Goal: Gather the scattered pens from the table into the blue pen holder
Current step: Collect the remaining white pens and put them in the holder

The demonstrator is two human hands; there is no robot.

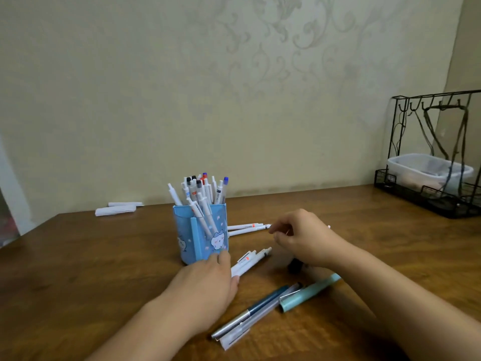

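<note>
The blue pen holder (200, 231) with cartoon cats stands mid-table, full of several white pens (201, 191). My left hand (205, 282) lies just in front of it, thumb by its base, fingers closed over the near ends of two or three white pens (253, 257). My right hand (304, 237) hovers to the right with fingers curled, its fingertips near the tips of two white pens (247, 228) lying beside the holder. A pinkish tip (329, 226) pokes out behind that hand; I cannot tell if it is held. A teal pen (309, 291), a dark blue pen (263, 303) and a clear pen (250, 324) lie nearer me.
A small dark object (295, 265) sits under my right wrist. White paper rolls (115, 209) lie at the back left by the wall. A black wire rack (429, 196) holding a clear plastic tub (426, 170) stands at the back right.
</note>
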